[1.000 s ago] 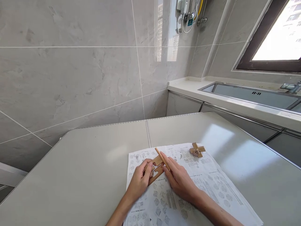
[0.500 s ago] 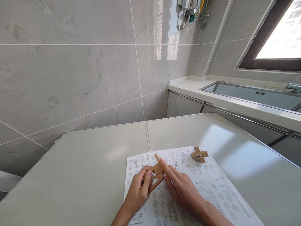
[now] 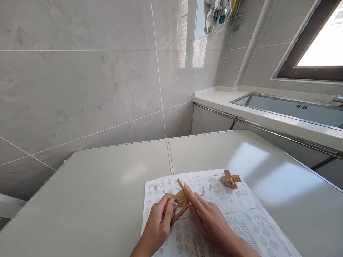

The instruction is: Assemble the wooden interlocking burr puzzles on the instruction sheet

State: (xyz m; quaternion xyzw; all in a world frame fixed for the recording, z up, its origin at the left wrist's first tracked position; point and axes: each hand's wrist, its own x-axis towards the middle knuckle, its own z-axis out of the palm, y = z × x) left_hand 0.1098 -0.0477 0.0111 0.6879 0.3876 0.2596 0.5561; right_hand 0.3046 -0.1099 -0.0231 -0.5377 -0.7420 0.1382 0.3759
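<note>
Flat notched wooden puzzle pieces (image 3: pixel 180 195) are fitted together between my hands, above a printed paper sheet (image 3: pixel 241 221). My left hand (image 3: pixel 159 221) closes its thumb and fingers round their left end. On the other side my right hand (image 3: pixel 207 217) pinches a slimmer wooden piece (image 3: pixel 182 185), which stands slanted across the right end of the others. Cut-outs show in the middle of the pieces; their left ends are hidden by my left fingers. A small cross-shaped wooden piece (image 3: pixel 230 179) with a dark mark rests on the sheet's far right corner.
The sheet lies on a pale table (image 3: pixel 93 200) with a seam down its middle. A grey tiled wall (image 3: pixel 80 89) rises behind. To the right are a counter with a sink (image 3: pixel 284 107) and a window (image 3: pixel 321 46).
The whole view has shifted slightly, so everything sits a little lower and further right. My hands keep nearly the same hold on the wooden pieces.
</note>
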